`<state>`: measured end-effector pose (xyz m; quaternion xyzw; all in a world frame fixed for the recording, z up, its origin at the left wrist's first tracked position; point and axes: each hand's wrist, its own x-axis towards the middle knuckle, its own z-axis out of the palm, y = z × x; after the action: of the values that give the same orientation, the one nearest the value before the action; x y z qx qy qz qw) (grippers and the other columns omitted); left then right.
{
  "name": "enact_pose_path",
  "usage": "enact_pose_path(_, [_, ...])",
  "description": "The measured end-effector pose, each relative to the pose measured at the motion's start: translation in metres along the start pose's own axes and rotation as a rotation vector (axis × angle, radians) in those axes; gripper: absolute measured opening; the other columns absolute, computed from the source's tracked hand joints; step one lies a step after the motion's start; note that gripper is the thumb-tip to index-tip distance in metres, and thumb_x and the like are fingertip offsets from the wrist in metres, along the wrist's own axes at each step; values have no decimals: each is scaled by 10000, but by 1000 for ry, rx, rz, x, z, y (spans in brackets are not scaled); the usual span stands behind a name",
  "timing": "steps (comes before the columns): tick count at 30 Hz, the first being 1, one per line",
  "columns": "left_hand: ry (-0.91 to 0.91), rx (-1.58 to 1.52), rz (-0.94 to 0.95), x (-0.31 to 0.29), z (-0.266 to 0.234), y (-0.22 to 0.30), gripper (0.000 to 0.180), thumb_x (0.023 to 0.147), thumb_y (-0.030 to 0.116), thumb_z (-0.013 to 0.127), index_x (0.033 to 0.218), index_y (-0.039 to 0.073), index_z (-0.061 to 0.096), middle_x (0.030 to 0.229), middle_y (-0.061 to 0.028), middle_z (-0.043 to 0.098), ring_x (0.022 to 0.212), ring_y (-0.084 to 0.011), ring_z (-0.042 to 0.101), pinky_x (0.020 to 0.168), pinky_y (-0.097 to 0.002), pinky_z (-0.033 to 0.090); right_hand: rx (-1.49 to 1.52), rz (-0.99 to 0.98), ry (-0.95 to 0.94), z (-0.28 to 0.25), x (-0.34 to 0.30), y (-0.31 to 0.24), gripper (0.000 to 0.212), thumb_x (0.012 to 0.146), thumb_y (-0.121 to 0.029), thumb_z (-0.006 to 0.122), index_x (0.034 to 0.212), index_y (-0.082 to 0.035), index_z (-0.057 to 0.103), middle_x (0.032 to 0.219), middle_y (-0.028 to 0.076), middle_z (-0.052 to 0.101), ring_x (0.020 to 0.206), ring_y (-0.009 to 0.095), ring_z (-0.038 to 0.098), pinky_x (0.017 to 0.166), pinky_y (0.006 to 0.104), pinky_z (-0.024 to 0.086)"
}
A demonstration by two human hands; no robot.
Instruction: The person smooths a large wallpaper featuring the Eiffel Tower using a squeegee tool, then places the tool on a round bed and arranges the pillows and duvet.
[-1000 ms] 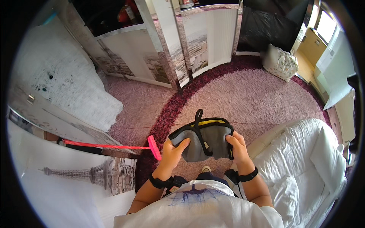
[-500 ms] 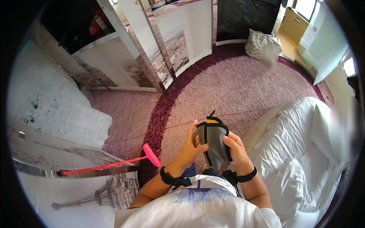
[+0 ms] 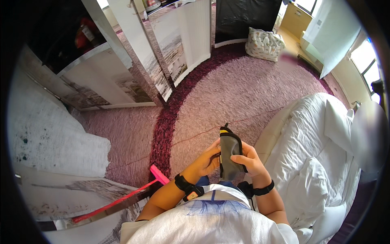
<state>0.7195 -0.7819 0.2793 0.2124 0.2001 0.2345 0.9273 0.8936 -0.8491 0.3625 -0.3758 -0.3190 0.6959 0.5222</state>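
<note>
Between my two hands is a grey pouch-like thing (image 3: 230,151) with black edging, a bit of yellow at its top and a short black tab there. Its exact kind I cannot make out. My right hand (image 3: 252,162) grips it from the right, thumb lying across the grey front and fingers behind. Along its left edge is my left hand (image 3: 208,157), closed against it, with the fingertips partly hidden behind the pouch. The pouch is held upright in front of my body, above the carpet.
A pink carpet (image 3: 227,93) with a dark purple border spreads below. A white-covered sofa (image 3: 296,150) stands at the right, and a pink broom (image 3: 159,175) leans at the lower left. Cabinets (image 3: 174,44) and a patterned cushion (image 3: 264,44) are farther off.
The pouch has been turned and now shows a narrower face. My left thumb has left its front, and that hand sits at the left edge. The whole view has shifted slightly.
</note>
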Motion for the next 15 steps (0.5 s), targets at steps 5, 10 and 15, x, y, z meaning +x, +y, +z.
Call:
enact_pose_path(5, [-8,-215,-185,7,-18,8,427,972,269,516,1346,74,447,1181,-114,621,979,-212,664,839,-345,563,-37,-26,56,9,7,10,528,847,22,607,1353,28,458,1190,57,589,1076,117,558,935,264,446])
enact_pose_path(10, [28,-150,-363,12,-21,18,393,994,291,440,1227,-2,562,1165,-174,640,983,-275,671,852,-429,565,-103,-78,209,12,3,24,527,852,28,586,1357,49,439,1208,65,584,1104,115,544,951,260,435])
enact_pose_path(15, [198,-12,-442,24,-33,19,413,1000,313,454,1254,1,543,1207,-168,624,1033,-290,655,884,-451,545,-287,-307,534,18,-6,26,470,829,56,588,1290,62,497,1139,72,620,1021,113,591,900,238,460])
